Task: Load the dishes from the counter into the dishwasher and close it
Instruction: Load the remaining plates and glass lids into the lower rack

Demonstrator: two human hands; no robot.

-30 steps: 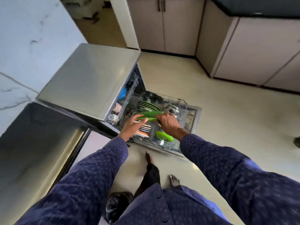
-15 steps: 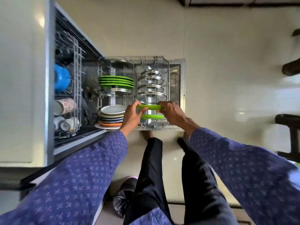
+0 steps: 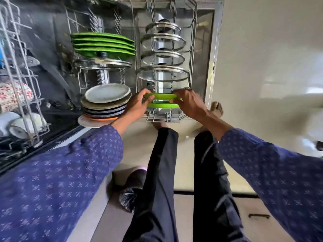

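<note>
My left hand [image 3: 138,105] grip: holding green plate [image 3: 161,96] edge | my right hand [image 3: 189,103] grip: holding opposite edge | second green plate [image 3: 163,105] at 6 o'clock, in lower rack [image 3: 193,49].

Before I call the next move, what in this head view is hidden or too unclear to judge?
- Rack slot under the held green plate: covered by the left hand, right hand and a second green plate.
- Upper rack contents: cut off by the left edge, blurred.
- Counter dishes: out of frame.
- Dark pan behind the stacked plates: shadowed, blurred.
</note>
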